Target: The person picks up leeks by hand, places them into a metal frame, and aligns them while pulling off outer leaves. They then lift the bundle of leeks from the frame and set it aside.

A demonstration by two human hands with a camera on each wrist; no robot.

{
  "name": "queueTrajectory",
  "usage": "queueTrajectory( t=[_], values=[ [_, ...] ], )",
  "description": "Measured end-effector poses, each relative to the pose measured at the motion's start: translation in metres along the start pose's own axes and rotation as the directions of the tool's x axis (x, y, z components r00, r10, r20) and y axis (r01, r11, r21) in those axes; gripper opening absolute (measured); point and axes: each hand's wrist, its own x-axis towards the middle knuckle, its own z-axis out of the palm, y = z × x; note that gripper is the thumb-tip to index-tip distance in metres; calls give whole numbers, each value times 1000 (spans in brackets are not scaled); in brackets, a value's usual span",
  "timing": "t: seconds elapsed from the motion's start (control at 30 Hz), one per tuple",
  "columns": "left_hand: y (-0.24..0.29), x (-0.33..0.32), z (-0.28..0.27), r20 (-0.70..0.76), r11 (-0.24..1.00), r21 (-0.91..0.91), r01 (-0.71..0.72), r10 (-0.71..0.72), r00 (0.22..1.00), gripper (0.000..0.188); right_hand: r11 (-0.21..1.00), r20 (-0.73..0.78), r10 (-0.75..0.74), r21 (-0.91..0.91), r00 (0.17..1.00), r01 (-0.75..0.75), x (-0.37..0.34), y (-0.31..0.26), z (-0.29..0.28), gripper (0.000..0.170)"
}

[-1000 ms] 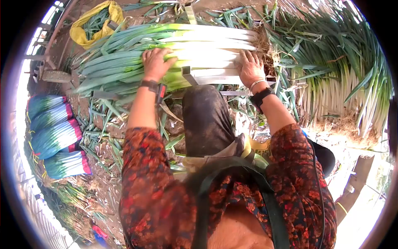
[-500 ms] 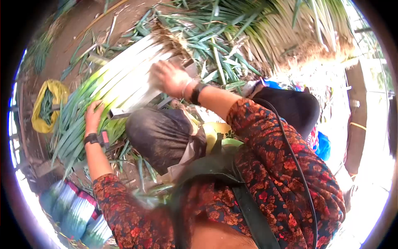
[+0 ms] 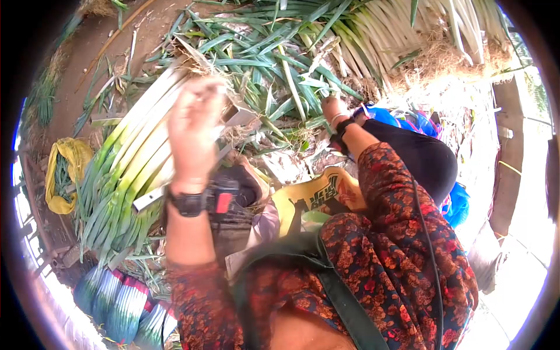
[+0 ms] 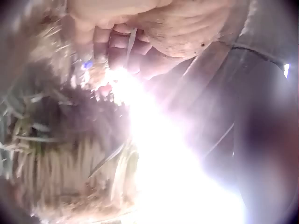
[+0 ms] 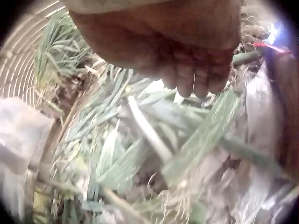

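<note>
A thick bunch of long green onions (image 3: 131,140) lies across a metal frame (image 3: 149,199), roots toward the top and green leaves toward the lower left. My left hand (image 3: 195,125), blurred, is raised over the white stalks near the root end. In the left wrist view its fingers (image 4: 119,46) are loosely bent, with a thin pale strip beside them. Off to the right, my right hand (image 3: 333,109) is apart from the bunch, close over leaf scraps beside a blue bag (image 3: 388,118). In the right wrist view its fingers (image 5: 184,84) hang loosely bent with nothing visible in them.
More green onions (image 3: 391,41) are heaped at the upper right, roots toward the bottom. Cut leaves (image 3: 256,64) litter the ground. A yellow sack (image 3: 61,201) holds leaves at the left. Packed bundles (image 3: 125,306) lie at the lower left. A yellow printed bag (image 3: 321,192) is by my legs.
The view has turned toward the right. Both hands have left the bunch: the left rose and swung toward the root end, while the right moved away to the right.
</note>
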Motion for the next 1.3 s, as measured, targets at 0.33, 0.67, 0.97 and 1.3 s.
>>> queueTrajectory(
  t=[0.33, 0.67, 0.97, 1.3],
  values=[
    [-18, 31, 9, 136, 984, 87, 156, -167, 977, 13, 933, -206, 271, 297, 940, -204, 129, 60, 16, 29],
    [-23, 35, 14, 124, 983, -8, 185, -183, 975, 9, 578, 446, -163, 766, 880, -281, 139, -31, 14, 58],
    [-32, 37, 7, 54, 989, 118, 85, -92, 994, 12, 5, 324, -186, 944, 927, -329, 118, -158, -164, 41],
    [-21, 45, -9, -132, 988, 83, 131, -119, 984, 20, 14, 785, -216, 597, 580, -802, -78, -74, -152, 23]
  ],
)
